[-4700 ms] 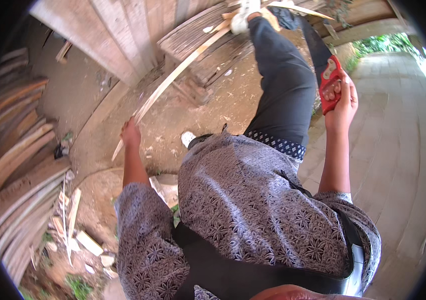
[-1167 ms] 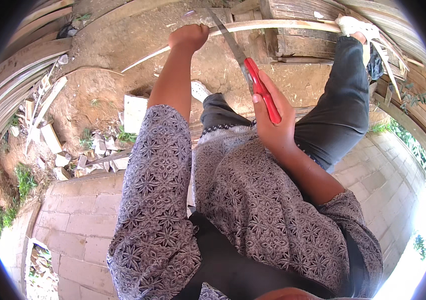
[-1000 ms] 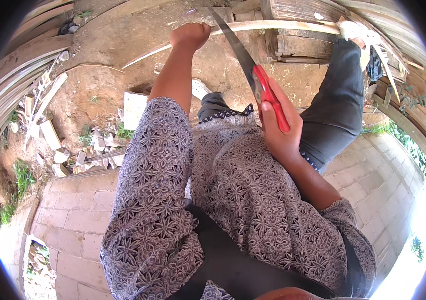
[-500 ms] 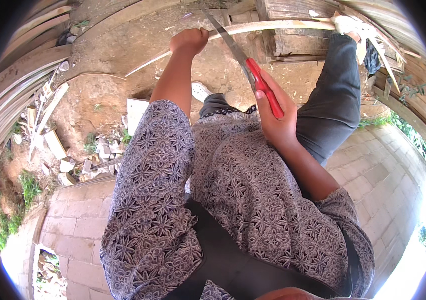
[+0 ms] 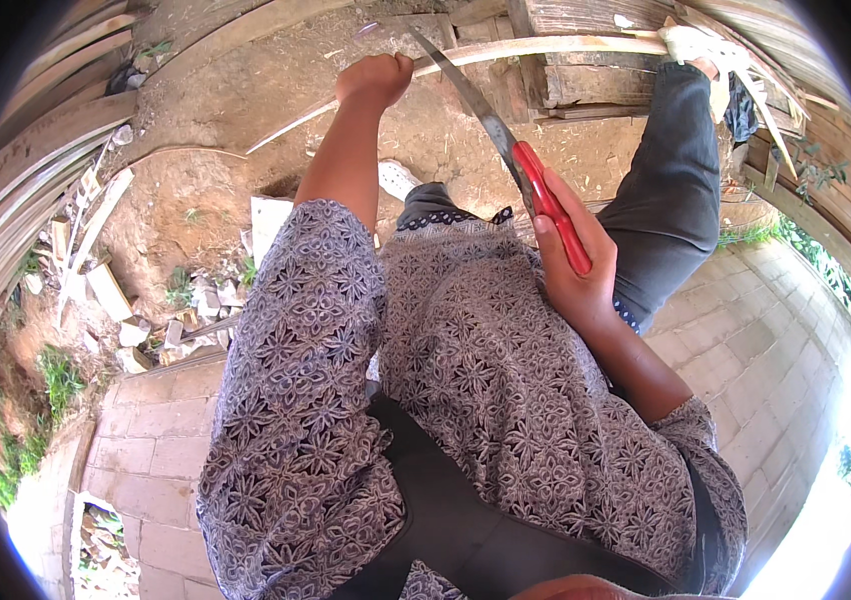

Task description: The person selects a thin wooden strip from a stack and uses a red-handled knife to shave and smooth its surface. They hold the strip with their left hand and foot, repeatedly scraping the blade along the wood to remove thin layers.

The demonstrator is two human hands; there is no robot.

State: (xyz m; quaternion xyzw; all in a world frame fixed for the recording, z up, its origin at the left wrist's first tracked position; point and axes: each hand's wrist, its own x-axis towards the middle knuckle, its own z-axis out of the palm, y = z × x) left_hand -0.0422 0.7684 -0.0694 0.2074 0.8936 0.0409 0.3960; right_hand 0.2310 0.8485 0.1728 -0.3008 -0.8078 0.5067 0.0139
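Left hand (image 5: 376,80) grips pale strip (image 5: 546,47); right hand (image 5: 571,265) clenches red-handled knife (image 5: 506,150) across it.

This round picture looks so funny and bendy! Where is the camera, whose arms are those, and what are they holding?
The camera sits on a person's head and looks down, so you see their own body and arms from above. Its lens is very wide, which bends straight lines near the rim.

The left hand grips a long, thin pale wooden strip that runs across the top of the picture. The right hand is closed around the red handle of a long knife, and the blade reaches up to the strip.

The person wears a patterned shirt and dark trousers; one foot is raised onto the strip at the far end. Below lies bare dirt ground with broken stones, wooden planks on the left, and a paved brick path.
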